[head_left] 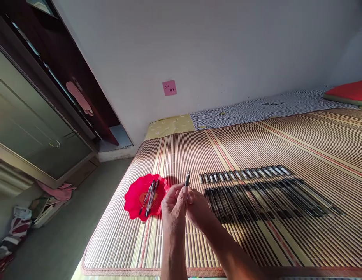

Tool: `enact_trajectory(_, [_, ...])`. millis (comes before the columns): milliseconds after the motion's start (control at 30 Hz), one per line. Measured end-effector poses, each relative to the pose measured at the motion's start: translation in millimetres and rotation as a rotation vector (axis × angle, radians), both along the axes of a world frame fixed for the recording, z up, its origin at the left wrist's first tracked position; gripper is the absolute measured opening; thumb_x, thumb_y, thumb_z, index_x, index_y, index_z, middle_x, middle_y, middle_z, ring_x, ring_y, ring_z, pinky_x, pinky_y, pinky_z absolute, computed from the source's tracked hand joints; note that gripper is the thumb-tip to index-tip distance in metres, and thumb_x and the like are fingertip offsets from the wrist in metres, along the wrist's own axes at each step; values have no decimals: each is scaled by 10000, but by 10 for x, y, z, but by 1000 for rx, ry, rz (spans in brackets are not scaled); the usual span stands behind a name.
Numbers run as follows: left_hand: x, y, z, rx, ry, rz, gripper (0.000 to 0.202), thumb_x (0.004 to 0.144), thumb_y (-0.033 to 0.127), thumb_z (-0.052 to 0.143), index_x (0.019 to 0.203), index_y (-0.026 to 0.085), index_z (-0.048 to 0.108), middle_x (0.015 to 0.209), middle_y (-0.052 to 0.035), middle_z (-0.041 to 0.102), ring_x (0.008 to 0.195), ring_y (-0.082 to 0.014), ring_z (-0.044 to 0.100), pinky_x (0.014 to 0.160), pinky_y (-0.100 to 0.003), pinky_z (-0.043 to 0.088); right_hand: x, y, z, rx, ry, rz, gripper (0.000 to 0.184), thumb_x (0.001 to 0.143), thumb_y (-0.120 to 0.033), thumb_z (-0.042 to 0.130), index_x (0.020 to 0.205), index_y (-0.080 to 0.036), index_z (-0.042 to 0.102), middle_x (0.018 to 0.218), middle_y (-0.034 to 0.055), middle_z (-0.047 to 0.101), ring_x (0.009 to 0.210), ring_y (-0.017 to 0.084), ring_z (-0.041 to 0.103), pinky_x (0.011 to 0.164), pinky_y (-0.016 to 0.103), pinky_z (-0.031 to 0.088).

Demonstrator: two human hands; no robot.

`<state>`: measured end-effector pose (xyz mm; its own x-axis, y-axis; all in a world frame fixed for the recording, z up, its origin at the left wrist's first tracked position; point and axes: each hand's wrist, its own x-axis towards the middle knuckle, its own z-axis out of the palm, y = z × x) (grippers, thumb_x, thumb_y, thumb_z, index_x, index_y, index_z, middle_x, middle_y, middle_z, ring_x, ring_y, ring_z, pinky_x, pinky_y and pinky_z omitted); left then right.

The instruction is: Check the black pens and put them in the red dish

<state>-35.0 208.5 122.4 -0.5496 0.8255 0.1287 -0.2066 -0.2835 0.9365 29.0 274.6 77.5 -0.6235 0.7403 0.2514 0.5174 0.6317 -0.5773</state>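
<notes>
Head view, hands point(175, 204) together at pen point(187, 179), red dish point(134, 194) nearby

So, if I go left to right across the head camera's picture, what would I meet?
Glass door → red dish → left hand → right hand → pen caps → red cushion.

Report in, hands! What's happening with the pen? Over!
Left hand, right hand together at one pen, tip showing. Pens, caps lined up right. Red dish close left.
</notes>
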Motion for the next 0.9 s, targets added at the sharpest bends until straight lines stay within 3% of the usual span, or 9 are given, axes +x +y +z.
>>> enact_trajectory(100, [-35,8,-30,-44,30,-11,450,766,553,876,964,157,800,601,19,606,482,-57,400,465,-179,297,203,144,157,-197,113,-42,208,955,-102,518,851,-160,689,838,114,753,746,226,690,682,330,505])
enact_trajectory(167, [-46,11,-47,-67,35,-15,475,759,574,873,979,160,798,608,18,607,487,-58,397,467,-178,283,400,266,296,-304,285,-121,152,959,-163,532,939,-155,682,881,116,755,747,227,694,662,334,532])
enact_trajectory(267, [-21,9,-57,-77,66,-13,458,774,566,866,981,165,794,617,18,597,530,-75,447,504,-186,322,660,390,517,-391,704,-142,199,939,-307,630,1083,-175,668,1078,133,769,932,248,730,801,382,596])
enact_trajectory(400, [53,16,-53,-78,132,-28,425,801,557,846,969,170,790,616,16,584,589,-108,519,543,-206,363,776,363,735,-471,1098,-149,355,888,-429,730,1155,-213,638,1030,102,800,937,236,749,855,399,599])
enact_trajectory(533, [89,42,-77,-72,152,-14,413,814,557,829,966,176,792,601,19,581,577,-115,521,543,-219,374,744,286,815,-470,1111,-104,387,896,-403,722,1223,-216,636,1042,102,810,950,232,753,867,404,596])
enact_trajectory(733, [68,61,-142,-76,177,-39,403,826,544,824,981,173,798,615,14,588,569,-100,503,528,-206,364,738,309,787,-479,1033,-4,332,933,-402,672,1200,-206,660,1031,102,811,871,212,749,825,387,584])
enact_trajectory(900, [89,59,-115,-61,170,-47,370,841,532,815,947,180,776,636,22,576,577,-88,484,548,-196,382,741,327,771,-495,955,109,286,942,-393,672,1161,-209,675,980,78,804,818,190,743,780,348,577])
